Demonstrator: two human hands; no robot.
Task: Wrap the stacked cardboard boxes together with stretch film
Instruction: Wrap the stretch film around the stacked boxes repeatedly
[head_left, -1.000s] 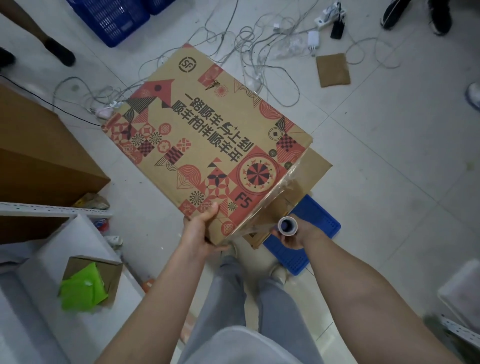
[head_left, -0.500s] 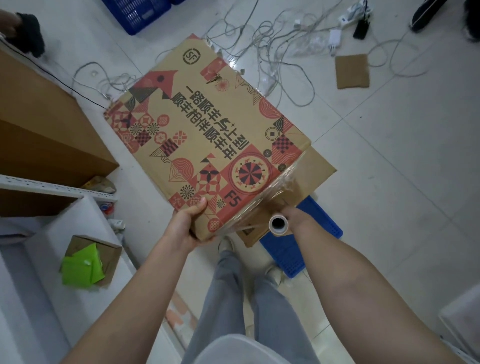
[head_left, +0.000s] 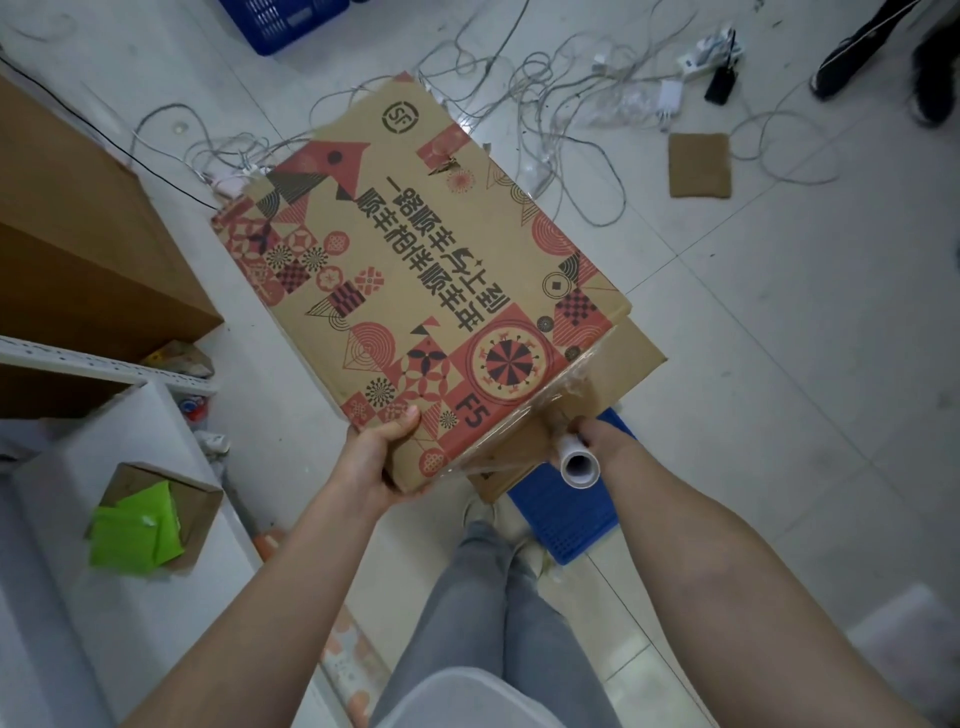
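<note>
Clear stretch film (head_left: 524, 431) runs taut from the near right corner of the printed cardboard box (head_left: 415, 291) to the film roll (head_left: 577, 462), which keeps the band under tension so that it clings to the cardboard. The printed box lies on top of a plain cardboard box (head_left: 628, 358); only the right edge and near corner of the lower box show beneath it. The stack sits over a blue crate (head_left: 566, 519) on the tiled floor (head_left: 779, 389), which appears to raise it to a height where the roll can pass around the sides.

The left hand (head_left: 379, 457) grips the near corner of the printed box, thumb on the top face and fingers curled under the edge; this braces the stack against the pull of the film. The right hand (head_left: 605, 441) is closed round the far part of the roll, with the hollow core end facing the camera. The film has so far reached only the near right corner; judged from this, wrapping is at an early stage.

Compared with the frame one second earlier, the stack has turned slightly so its long axis points more away from the person. The roll sits lower and further right of the corner, and the film band appears longer. Both hands retain the same grips.
</note>
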